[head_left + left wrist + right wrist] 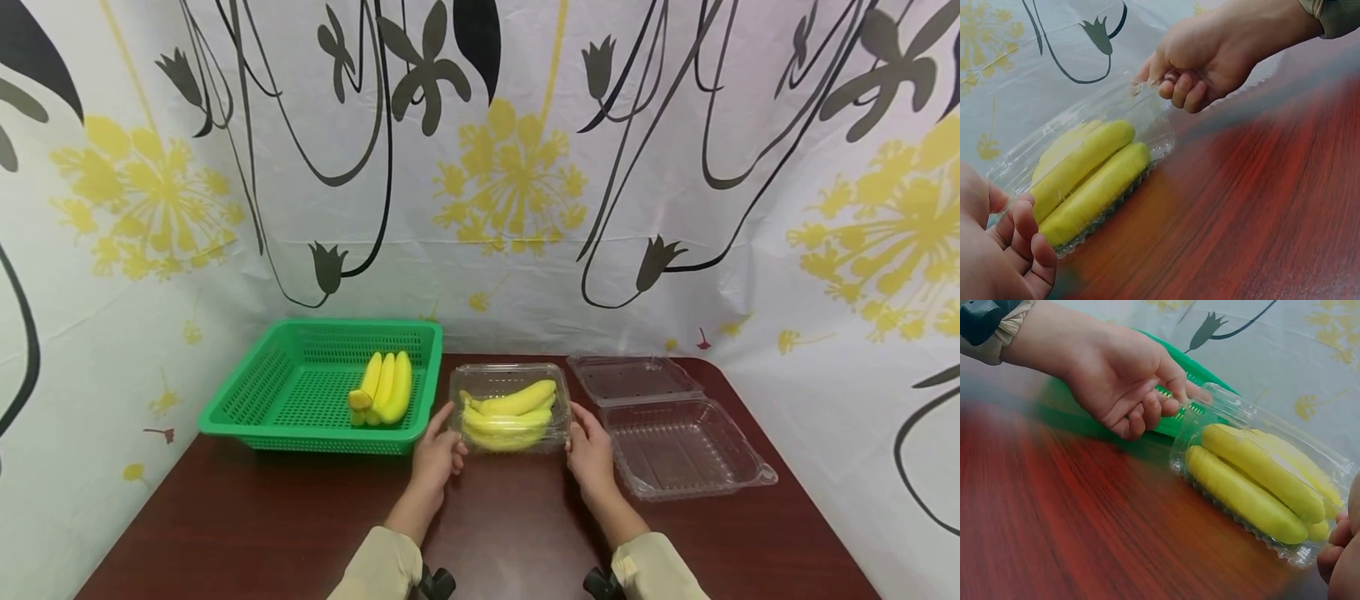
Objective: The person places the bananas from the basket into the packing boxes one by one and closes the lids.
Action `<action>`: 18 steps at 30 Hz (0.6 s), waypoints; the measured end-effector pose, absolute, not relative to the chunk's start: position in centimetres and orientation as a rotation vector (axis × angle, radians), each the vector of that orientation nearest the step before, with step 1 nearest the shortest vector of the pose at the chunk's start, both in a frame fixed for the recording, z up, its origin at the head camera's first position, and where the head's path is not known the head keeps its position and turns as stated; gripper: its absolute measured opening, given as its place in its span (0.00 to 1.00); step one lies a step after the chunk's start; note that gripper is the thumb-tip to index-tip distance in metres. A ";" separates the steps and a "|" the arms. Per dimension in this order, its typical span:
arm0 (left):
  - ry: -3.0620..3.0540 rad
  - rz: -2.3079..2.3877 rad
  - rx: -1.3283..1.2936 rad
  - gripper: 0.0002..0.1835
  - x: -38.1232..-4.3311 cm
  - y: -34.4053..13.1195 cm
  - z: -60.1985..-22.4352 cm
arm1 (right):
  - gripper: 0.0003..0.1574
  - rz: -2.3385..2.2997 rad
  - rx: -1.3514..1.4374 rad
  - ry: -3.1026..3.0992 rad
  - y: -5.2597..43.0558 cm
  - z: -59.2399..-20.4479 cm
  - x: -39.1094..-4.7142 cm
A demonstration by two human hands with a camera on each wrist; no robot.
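Observation:
A clear plastic clamshell container with its lid down stands in the middle, with yellow bananas inside. My left hand pinches its left rim between thumb and forefinger, the other fingers curled in. At the opposite end, my right hand grips the right rim; the left wrist view shows its thumb and forefinger on the lid's corner. Through the transparent wall the bananas lie side by side in the right wrist view. Whether the container's base touches the table cannot be told.
To the left, a green plastic basket holds another bunch of bananas. A second clear clamshell container lies with its lid folded back on the right. All stand on a dark red-brown table before a flower-patterned cloth.

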State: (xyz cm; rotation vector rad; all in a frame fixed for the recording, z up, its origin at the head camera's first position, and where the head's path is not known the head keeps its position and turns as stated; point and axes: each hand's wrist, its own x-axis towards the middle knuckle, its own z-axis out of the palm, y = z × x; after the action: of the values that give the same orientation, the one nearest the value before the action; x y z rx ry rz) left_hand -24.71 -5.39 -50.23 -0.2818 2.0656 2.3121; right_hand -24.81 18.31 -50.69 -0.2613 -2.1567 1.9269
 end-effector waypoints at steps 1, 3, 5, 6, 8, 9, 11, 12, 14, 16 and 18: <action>2.061 2.314 -0.284 0.32 -24.7 -5.4 -50.1 | 0.23 1.932 -0.270 -2.149 18.3 -50.7 -24.9; 2.050 2.320 -0.293 0.31 -24.7 -5.3 -50.1 | 0.22 1.985 -0.299 -2.111 18.2 -50.6 -25.0; 2.048 2.334 -0.298 0.31 -24.6 -5.2 -50.0 | 0.22 2.062 -0.328 -2.062 18.1 -50.4 -25.1; 2.050 2.341 -0.298 0.31 -24.6 -5.1 -50.1 | 0.22 2.103 -0.345 -2.036 18.1 -50.4 -25.1; 2.062 2.353 -0.302 0.30 -24.6 -4.9 -50.2 | 0.22 2.179 -0.371 -1.983 17.9 -50.3 -25.1; 2.073 2.359 -0.307 0.29 -24.5 -4.8 -50.2 | 0.22 2.205 -0.374 -1.965 17.9 -50.2 -25.1; 2.101 2.361 -0.307 0.27 -24.5 -4.8 -50.4 | 0.22 2.240 -0.382 -1.941 17.8 -50.1 -25.0; 2.111 2.361 -0.310 0.26 -24.5 -4.8 -50.5 | 0.23 2.252 -0.386 -1.930 17.7 -50.1 -25.0; 2.126 2.362 -0.317 0.25 -24.4 -4.8 -50.5 | 0.23 2.262 -0.388 -1.923 17.6 -50.0 -24.9; 2.138 2.367 -0.305 0.24 -24.4 -4.8 -50.6 | 0.24 2.259 -0.391 -1.923 17.6 -50.0 -24.9; 2.137 2.373 -0.297 0.24 -24.4 -4.7 -50.6 | 0.24 2.248 -0.402 -1.928 17.6 -49.9 -24.9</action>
State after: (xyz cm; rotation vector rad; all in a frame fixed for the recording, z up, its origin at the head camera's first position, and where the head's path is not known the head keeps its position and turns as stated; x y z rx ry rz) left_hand -24.37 -4.74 -50.60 -0.2971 2.1371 2.3728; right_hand -24.95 17.58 -49.86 -0.4015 -1.9282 2.2482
